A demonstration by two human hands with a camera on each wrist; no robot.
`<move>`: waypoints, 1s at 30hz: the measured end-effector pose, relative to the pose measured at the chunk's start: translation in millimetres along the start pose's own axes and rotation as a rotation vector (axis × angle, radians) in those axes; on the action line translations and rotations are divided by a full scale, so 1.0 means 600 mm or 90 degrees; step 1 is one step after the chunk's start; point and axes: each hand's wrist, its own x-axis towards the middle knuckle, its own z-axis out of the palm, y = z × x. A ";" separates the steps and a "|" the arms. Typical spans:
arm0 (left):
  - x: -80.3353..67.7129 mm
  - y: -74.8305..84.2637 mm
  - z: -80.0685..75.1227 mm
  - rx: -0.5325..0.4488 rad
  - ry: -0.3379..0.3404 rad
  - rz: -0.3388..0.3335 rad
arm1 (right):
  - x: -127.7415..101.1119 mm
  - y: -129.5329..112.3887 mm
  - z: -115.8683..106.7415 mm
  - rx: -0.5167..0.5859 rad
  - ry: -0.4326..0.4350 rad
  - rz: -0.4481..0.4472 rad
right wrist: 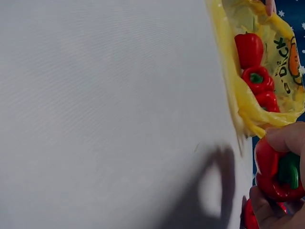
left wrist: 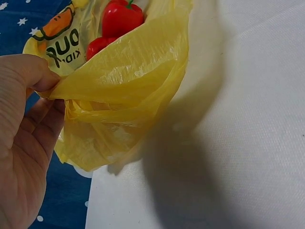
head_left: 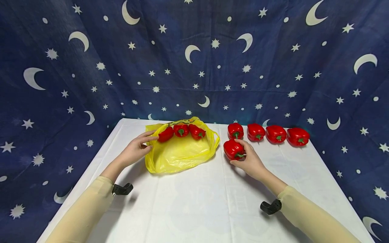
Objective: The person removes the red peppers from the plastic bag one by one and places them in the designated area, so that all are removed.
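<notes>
My left hand (head_left: 133,152) pinches the left rim of a yellow plastic bag (head_left: 179,157) between thumb and fingers. The bag lies with its mouth spread, and printed lettering shows on its inner side in both wrist views. Three red bell peppers sit inside along its far side: a left one (head_left: 165,134), a middle one (head_left: 181,130) and a right one (head_left: 197,132). To the right of the bag, my right hand (head_left: 251,162) grips another red bell pepper (head_left: 233,149) with a green stem. In the right wrist view that pepper (right wrist: 271,169) is partly covered by my fingers.
Several more red bell peppers stand in a row at the back right, from one behind the held pepper (head_left: 235,130) to the rightmost (head_left: 297,137). A white cloth (head_left: 194,206) covers the table. Behind hangs a dark blue curtain (head_left: 170,57) with moons and stars.
</notes>
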 end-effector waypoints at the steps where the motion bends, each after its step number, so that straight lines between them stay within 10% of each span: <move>1: 0.000 0.000 0.000 0.000 -0.001 0.000 | -0.002 0.003 -0.001 -0.003 0.003 0.006; 30: 0.001 0.003 0.000 -0.007 -0.011 -0.026 | -0.019 0.036 0.010 -0.048 0.043 0.076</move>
